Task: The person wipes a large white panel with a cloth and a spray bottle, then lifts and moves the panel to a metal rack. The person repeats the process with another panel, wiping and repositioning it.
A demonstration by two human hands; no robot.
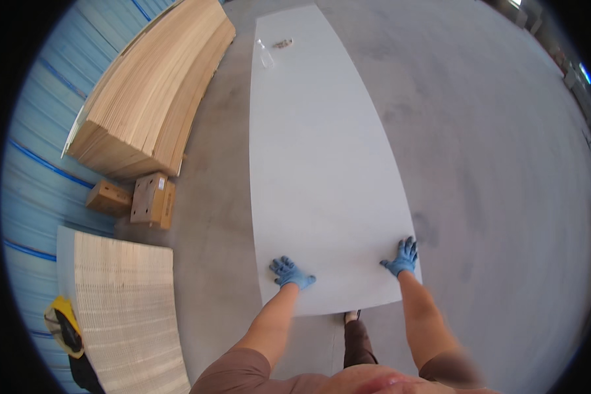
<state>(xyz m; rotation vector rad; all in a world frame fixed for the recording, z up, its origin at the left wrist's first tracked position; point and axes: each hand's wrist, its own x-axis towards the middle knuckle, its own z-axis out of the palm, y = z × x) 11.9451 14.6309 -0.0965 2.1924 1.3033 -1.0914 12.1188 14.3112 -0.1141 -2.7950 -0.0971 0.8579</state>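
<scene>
A long, pale grey-white panel [322, 157] stretches away in front of me, its near end close to my body. My left hand [291, 272], in a blue glove with dark fingertips, lies flat on it near the left edge with the fingers spread. Close to the right edge, my right hand [402, 257] in a matching glove also rests on the surface, fingers and thumb apart. Neither hand grips anything. At the panel's far end are a clear spray bottle [265, 55] and a small brownish item [284, 44] too small to make out.
Stacked wooden boards [157, 85] stand at the far left along a blue corrugated wall [39, 171]. Two cardboard boxes [150, 199] sit nearer. Another pale stack [125, 295] is at the near left, with a yellow and black item [64, 325] beside it. Grey concrete floor [486, 197] surrounds the panel.
</scene>
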